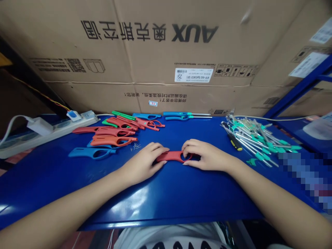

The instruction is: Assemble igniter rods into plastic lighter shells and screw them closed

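A red lighter casing lies crosswise on the blue table in front of me. My left hand grips its left end between thumb and fingers. At the other end, around the finger loop, my right hand has its fingers closed on the same casing. To the left is a pile of lighter casings in red, blue, green and orange, with an orange casing and a blue casing on the near side. A few tiny pale pins lie beside my left hand.
At the right lies a heap of metal lighter tubes with green ends, next to a black-and-yellow screwdriver. Blue lighters with metal tubes rest at the back by a large cardboard box. A power strip with plugs sits at the left.
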{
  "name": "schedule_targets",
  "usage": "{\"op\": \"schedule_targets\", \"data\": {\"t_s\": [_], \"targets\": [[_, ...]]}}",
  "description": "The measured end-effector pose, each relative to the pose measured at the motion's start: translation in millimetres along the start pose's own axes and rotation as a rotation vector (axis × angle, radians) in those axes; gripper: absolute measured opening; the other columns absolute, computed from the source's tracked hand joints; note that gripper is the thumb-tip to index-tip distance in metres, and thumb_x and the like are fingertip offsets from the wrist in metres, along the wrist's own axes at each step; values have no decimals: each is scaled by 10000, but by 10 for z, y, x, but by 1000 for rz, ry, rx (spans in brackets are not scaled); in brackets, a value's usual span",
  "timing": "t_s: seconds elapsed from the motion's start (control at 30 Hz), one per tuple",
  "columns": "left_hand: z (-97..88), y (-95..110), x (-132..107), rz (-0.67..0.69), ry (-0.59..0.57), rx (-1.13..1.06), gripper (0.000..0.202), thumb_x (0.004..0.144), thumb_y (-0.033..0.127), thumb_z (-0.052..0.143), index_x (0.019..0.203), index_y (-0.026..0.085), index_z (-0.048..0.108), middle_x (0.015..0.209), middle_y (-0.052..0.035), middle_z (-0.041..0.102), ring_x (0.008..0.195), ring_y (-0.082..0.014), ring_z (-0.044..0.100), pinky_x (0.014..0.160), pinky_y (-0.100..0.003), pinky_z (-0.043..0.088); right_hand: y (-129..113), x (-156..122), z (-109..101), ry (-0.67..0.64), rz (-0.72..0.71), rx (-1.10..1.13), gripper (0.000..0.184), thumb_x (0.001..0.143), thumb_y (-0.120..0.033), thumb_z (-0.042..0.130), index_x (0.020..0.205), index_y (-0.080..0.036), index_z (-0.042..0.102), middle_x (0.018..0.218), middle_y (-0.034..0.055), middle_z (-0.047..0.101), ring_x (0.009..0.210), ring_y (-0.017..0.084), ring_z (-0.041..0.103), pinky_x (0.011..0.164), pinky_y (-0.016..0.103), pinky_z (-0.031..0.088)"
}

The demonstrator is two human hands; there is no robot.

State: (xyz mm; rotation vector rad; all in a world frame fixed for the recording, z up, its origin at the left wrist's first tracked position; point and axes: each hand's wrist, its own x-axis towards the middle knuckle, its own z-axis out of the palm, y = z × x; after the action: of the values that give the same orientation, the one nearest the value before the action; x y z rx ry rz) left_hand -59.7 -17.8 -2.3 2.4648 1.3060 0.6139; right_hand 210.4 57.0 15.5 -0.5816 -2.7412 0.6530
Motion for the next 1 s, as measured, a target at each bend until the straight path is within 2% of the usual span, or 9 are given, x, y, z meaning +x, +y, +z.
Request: {"op": "schedule_targets", "data": {"t_s": [0.23, 0.47, 0.63, 0.8, 0.9, 1.0], "targets": [[-24, -54, -48, 27, 7, -32, 409, 956, 214, 581, 1362, 196, 540, 1248, -95, 607, 1159, -222, 575, 1022, -390, 494, 3, 9, 16, -9, 22, -47, 184, 915, -341, 685, 1010, -185, 658, 1037, 77, 650, 954, 208, 576, 843, 348, 480], [-28, -94, -17, 36, 18, -16, 403, 938, 176, 582, 1340, 161, 560, 1215, -103, 638, 1127, -223, 597, 1003, -384, 508, 28, 0, -26, 9, 33, -3, 266, 918, -435, 671, 1052, -206, 667, 1036, 53, 697, 955, 191, 611, 842, 322, 489], [-32, -135, 9, 27, 90, -36, 347, 968, 196, 538, 1311, 169, 580, 1215, -109, 662, 1130, -230, 619, 997, -406, 521, 63, -36, -85, 207, 135, -202, 216, 1019, -313, 501, 1029, -200, 685, 1017, 64, 737, 939, 202, 657, 834, 338, 499], [-37, -115, 0, 12, 83, -63, 376, 951, 330, 628, 1307, 223, 573, 1220, -86, 659, 1120, -237, 626, 984, -428, 527, 101, -62, -138, 303, 246, -325, 233, 1011, -300, 476, 974, -202, 684, 1013, 80, 749, 920, 228, 686, 797, 352, 512], [-37, -93, -3, 1, 103, -73, 424, 938, 362, 657, 1328, 237, 544, 1243, -77, 646, 1132, -231, 612, 986, -422, 522, 100, -64, -162, 389, 331, -350, 246, 1005, -310, 469, 964, -203, 686, 1002, 81, 753, 844, 224, 684, 714, 336, 494], [-44, -74, -1, 39, 105, -52, 276, 974, 304, 601, 1241, 233, 610, 1234, -74, 642, 1141, -221, 592, 995, -408, 504, 80, -64, -193, 456, 389, -296, 243, 990, -324, 491, 920, -200, 689, 916, 72, 745, 741, 203, 652, 641, 317, 452]]}}
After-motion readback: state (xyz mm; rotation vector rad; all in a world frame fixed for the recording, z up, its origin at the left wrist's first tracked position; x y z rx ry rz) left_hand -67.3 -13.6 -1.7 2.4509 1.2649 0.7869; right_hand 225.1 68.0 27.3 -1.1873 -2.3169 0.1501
